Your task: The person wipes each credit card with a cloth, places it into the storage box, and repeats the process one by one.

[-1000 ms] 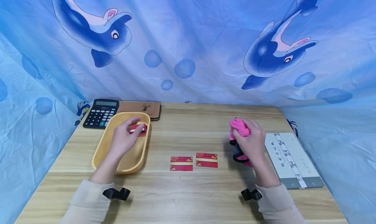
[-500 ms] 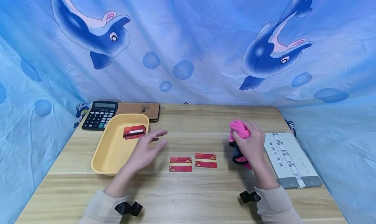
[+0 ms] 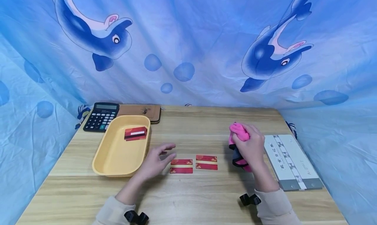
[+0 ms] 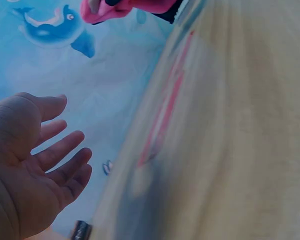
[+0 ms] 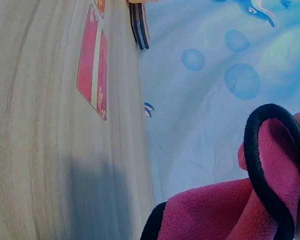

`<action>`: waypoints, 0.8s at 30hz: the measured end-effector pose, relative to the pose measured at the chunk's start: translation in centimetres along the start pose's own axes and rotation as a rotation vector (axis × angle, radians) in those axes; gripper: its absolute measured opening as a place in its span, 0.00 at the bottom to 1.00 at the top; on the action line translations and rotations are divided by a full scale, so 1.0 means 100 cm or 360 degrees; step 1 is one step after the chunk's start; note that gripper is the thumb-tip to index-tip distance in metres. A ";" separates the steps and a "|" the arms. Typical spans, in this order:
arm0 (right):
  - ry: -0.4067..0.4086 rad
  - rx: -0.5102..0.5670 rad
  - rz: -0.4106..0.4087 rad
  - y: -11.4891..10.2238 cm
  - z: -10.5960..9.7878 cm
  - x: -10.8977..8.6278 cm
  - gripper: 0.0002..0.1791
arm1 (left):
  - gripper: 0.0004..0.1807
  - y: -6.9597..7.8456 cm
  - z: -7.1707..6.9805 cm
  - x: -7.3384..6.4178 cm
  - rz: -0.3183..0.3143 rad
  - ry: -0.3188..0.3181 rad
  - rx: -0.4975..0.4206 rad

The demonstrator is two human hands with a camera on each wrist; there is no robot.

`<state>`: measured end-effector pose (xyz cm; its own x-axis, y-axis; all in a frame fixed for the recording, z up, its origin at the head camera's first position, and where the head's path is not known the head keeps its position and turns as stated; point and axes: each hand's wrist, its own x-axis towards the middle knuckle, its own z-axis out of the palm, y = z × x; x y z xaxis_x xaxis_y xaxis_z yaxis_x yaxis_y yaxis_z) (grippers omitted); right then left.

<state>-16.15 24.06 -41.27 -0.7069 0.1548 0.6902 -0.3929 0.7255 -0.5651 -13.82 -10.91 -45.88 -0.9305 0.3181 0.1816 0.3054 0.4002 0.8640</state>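
Two red cards with a pale gold band lie side by side on the table, a left card (image 3: 185, 170) and a right card (image 3: 206, 166). My left hand (image 3: 154, 162) hovers just left of the left card, fingers parted and holding nothing; the left wrist view shows its spread fingers (image 4: 62, 152). At the right, my right hand (image 3: 251, 146) grips a bunched pink cloth (image 3: 240, 132) with black edging, held above the table. Fuzzy folds of the cloth (image 5: 205, 210) fill the lower right of the right wrist view, hiding most of that hand.
A yellow tray (image 3: 117, 159) at the left has several red cards (image 3: 135, 133) piled at its far right end. Behind it are a black calculator (image 3: 101, 117) and a brown wallet (image 3: 154, 113). A grey-white book (image 3: 291, 162) lies beyond my right hand. A blue dolphin curtain (image 3: 188, 48) backs the table.
My left hand has come out from over the tray, empty, and moved right and nearer to the left card. My right hand keeps holding the cloth in nearly the same place.
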 end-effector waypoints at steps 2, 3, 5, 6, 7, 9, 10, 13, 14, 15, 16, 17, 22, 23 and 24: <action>-0.0008 0.0000 -0.0005 0.000 0.000 -0.001 0.19 | 0.23 -0.006 0.005 -0.002 -0.0063 -0.0030 0.0025; -0.0011 -0.0001 -0.0010 0.000 0.000 -0.001 0.19 | 0.24 -0.009 0.007 -0.003 -0.0086 -0.0048 0.0039; -0.0015 0.0000 -0.0017 0.000 0.000 -0.001 0.19 | 0.25 -0.015 0.010 -0.004 -0.0132 -0.0083 0.0075; -0.0018 -0.0002 -0.0017 0.000 0.000 -0.001 0.19 | 0.26 -0.018 0.012 -0.004 -0.0147 -0.0091 0.0107; -0.0022 -0.0004 -0.0018 0.000 0.000 -0.002 0.19 | 0.27 -0.021 0.013 -0.004 -0.0166 -0.0097 0.0132; -0.0029 -0.0007 -0.0018 0.001 0.000 -0.002 0.19 | 0.28 -0.025 0.014 -0.004 -0.0190 -0.0093 0.0163; -0.0031 -0.0009 -0.0019 0.001 0.000 -0.002 0.19 | 0.28 -0.027 0.014 -0.004 -0.0198 -0.0089 0.0174; -0.0027 -0.0014 -0.0040 0.003 0.001 -0.003 0.19 | 0.34 -0.032 0.014 -0.004 -0.0193 -0.0101 0.0204; -0.0024 -0.0016 -0.0048 0.003 0.000 -0.003 0.19 | 0.36 -0.033 0.014 -0.004 -0.0187 -0.0120 0.0209; -0.0021 -0.0021 -0.0058 0.003 0.000 -0.003 0.19 | 0.39 -0.034 0.014 -0.004 -0.0176 -0.0140 0.0218; -0.0017 -0.0022 -0.0065 0.004 0.000 -0.003 0.19 | 0.41 -0.035 0.013 -0.003 -0.0156 -0.0160 0.0228; -0.0015 -0.0024 -0.0069 0.004 0.000 -0.002 0.19 | 0.43 -0.036 0.013 -0.003 -0.0139 -0.0180 0.0241; -0.0038 -0.0024 -0.0042 0.003 0.000 -0.002 0.19 | 0.39 -0.035 0.013 -0.002 -0.0061 -0.0245 0.0267; -0.0047 -0.0023 -0.0035 0.003 0.000 -0.002 0.19 | 0.38 -0.035 0.013 -0.002 -0.0056 -0.0255 0.0265; -0.0056 -0.0022 -0.0030 0.003 0.000 -0.002 0.20 | 0.37 -0.034 0.014 -0.002 -0.0047 -0.0261 0.0266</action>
<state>-16.17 24.20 -41.54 -0.7199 0.1174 0.6841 -0.3984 0.7372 -0.5457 -14.43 -11.15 -49.49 -0.8985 0.4338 0.0672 0.3207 0.5440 0.7754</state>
